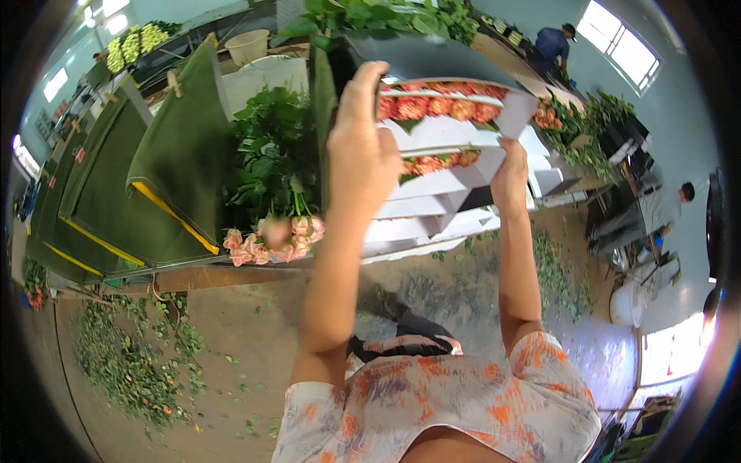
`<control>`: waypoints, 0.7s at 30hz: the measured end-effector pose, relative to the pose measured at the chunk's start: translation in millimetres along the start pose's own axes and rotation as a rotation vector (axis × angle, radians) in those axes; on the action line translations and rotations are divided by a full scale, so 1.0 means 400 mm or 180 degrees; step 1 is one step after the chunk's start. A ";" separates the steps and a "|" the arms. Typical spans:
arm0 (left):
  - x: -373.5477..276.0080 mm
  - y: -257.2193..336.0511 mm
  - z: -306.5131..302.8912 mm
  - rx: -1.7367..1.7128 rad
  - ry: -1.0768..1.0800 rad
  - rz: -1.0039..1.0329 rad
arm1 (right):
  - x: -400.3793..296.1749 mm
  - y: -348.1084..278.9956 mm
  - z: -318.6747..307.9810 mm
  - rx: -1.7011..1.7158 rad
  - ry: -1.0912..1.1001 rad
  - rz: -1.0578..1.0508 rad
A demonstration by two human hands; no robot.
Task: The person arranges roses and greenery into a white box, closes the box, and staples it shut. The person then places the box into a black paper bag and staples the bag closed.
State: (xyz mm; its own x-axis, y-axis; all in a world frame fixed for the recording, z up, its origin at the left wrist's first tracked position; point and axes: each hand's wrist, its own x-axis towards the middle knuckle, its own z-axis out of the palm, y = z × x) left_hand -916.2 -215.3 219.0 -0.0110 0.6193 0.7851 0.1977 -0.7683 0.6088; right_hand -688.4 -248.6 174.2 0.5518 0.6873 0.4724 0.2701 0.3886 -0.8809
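Note:
Before me, rows of orange-pink roses [440,108] show between layers of white cardboard [443,136], under a glossy black cover [428,55]. My left hand [362,144] grips the left edge of this cardboard-wrapped rose bundle, fingers up at the black cover and thumb lower beside the blooms. At the right side, my right hand [510,176] holds the white cardboard edge. Beneath lies another row of orange-pink roses [443,163] between white sheets. Most stems are hidden. White cardboard compartments [417,228] sit lower down, near the bench edge.
Pale pink roses [275,240] with leafy stems lie left of my left arm, beside green cloth dividers [179,156] edged in yellow. Fallen leaves [127,359] litter the floor. Two people [553,49] work at the right; a white tub [628,304] stands there.

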 end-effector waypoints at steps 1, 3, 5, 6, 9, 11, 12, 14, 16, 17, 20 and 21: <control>0.003 0.000 -0.027 -0.0242 -0.0309 -0.0164 | -0.014 -0.029 0.019 -0.0379 0.0091 -0.0143; 0.015 0.009 -0.072 -0.0880 -0.0924 -0.0486 | -0.027 -0.052 0.023 -0.0764 0.0033 -0.0426; 0.038 0.009 -0.102 -0.1015 -0.1179 -0.0778 | -0.029 -0.064 0.030 -0.0265 0.0087 -0.0083; 0.041 -0.003 -0.107 -0.1194 -0.1223 -0.0658 | -0.031 -0.075 0.037 -0.0218 0.0071 -0.0114; 0.040 -0.025 -0.113 -0.1565 -0.1344 -0.0438 | -0.045 -0.095 0.039 -0.0415 0.0106 -0.0240; 0.036 -0.020 -0.112 -0.1537 -0.1305 -0.0394 | -0.044 -0.094 0.043 -0.0408 0.0104 -0.0336; 0.033 -0.017 -0.106 -0.1549 -0.1271 -0.0354 | -0.036 -0.081 0.038 -0.0185 0.0103 -0.0265; 0.034 -0.028 -0.096 -0.1430 -0.1298 -0.0194 | -0.017 -0.045 0.028 0.0267 0.0102 -0.0123; 0.038 -0.029 -0.097 -0.1219 -0.1311 -0.0147 | -0.034 -0.066 0.046 0.0037 0.0360 -0.0242; 0.036 -0.021 -0.101 -0.1089 -0.1315 -0.0183 | -0.040 -0.076 0.054 -0.0079 0.0491 -0.0301; 0.037 0.005 -0.111 -0.0844 -0.1339 -0.0329 | -0.040 -0.081 0.052 -0.0144 0.0385 -0.0186; 0.037 0.010 -0.113 -0.0783 -0.1347 -0.0388 | -0.040 -0.078 0.052 -0.0134 0.0437 -0.0196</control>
State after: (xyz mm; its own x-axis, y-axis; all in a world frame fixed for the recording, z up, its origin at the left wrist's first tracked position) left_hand -960.0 -216.5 238.1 0.3889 0.6792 0.6225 -0.0176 -0.6701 0.7421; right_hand -722.1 -258.8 194.8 0.6351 0.5713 0.5198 0.3380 0.3995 -0.8521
